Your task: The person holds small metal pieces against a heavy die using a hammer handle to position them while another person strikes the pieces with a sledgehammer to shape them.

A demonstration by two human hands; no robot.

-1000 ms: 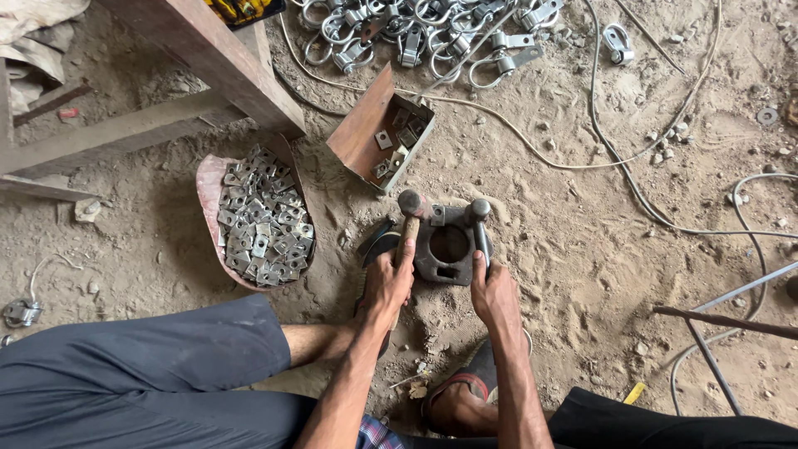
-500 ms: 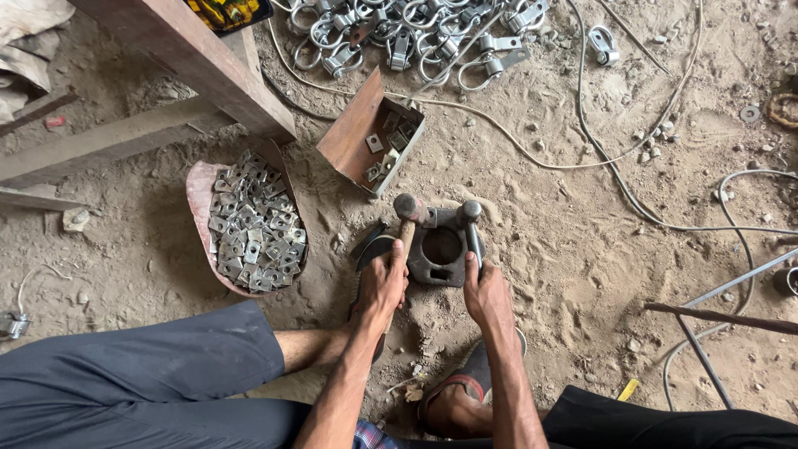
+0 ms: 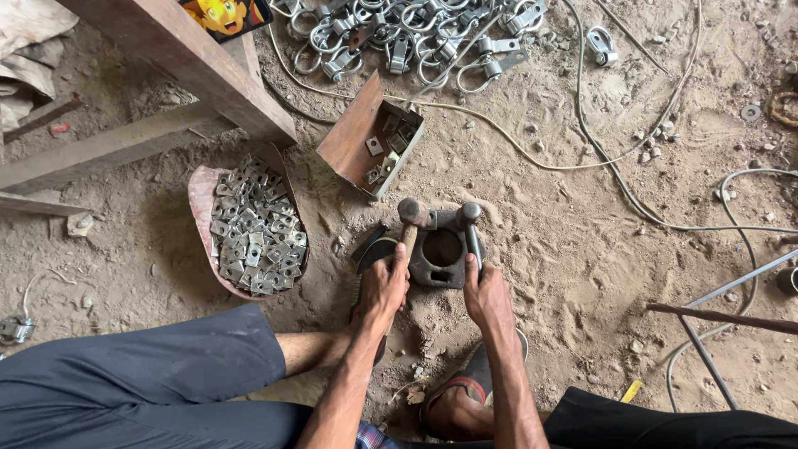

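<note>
A sandy dirt floor point(image 3: 582, 266) fills the view, crossed by a slanting rusty brown steel beam point(image 3: 191, 58). A reddish curved tray point(image 3: 204, 199) heaped with small square grey metal plates point(image 3: 253, 237) lies left of a rusty open metal box point(image 3: 357, 137). A dark cast-iron block with a round hole point(image 3: 442, 249) sits on the floor between the hands. The left hand point(image 3: 384, 287) is closed around the wooden-handled hammer point(image 3: 411, 218), its head at the block's top edge. The right hand point(image 3: 486, 299) pinches a thin grey metal rod point(image 3: 472, 237) against the block.

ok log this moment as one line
left hand: grips wooden-handled hammer | right hand: holds thin metal rod | on square grey metal block
</note>
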